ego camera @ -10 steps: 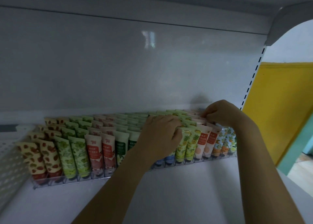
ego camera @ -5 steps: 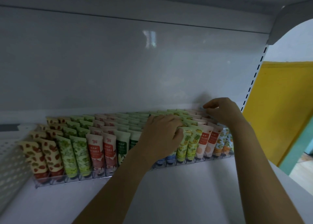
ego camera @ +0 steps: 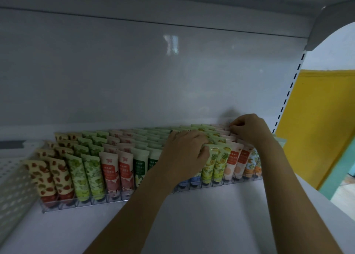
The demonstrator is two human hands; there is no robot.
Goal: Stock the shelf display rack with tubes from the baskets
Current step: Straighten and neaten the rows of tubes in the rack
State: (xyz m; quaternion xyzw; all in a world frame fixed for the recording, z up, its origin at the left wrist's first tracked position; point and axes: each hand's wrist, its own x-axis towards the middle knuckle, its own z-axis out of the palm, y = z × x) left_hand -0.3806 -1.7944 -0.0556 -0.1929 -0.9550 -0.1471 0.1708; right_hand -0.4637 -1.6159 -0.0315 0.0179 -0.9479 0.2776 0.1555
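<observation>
A clear display rack (ego camera: 115,200) on the white shelf (ego camera: 201,221) holds several rows of upright tubes (ego camera: 92,169) in red-spotted, green, pink, dark green, yellow and orange prints. My left hand (ego camera: 187,153) rests on the middle rows, its fingers curled over the tops of the yellow-green pineapple tubes (ego camera: 215,161). My right hand (ego camera: 249,128) is at the back right of the rack, fingertips pinching the crimped top of a pale tube (ego camera: 227,131) in a rear row. The blue tubes below my left hand are mostly hidden.
A white perforated basket (ego camera: 13,178) stands at the left end of the shelf. The shelf's back panel and the upper shelf close in above. A slotted upright (ego camera: 288,96) and a yellow wall (ego camera: 322,119) lie to the right.
My right hand has moved from the front right tubes back to the rear rows. My left hand has stayed on the middle tubes.
</observation>
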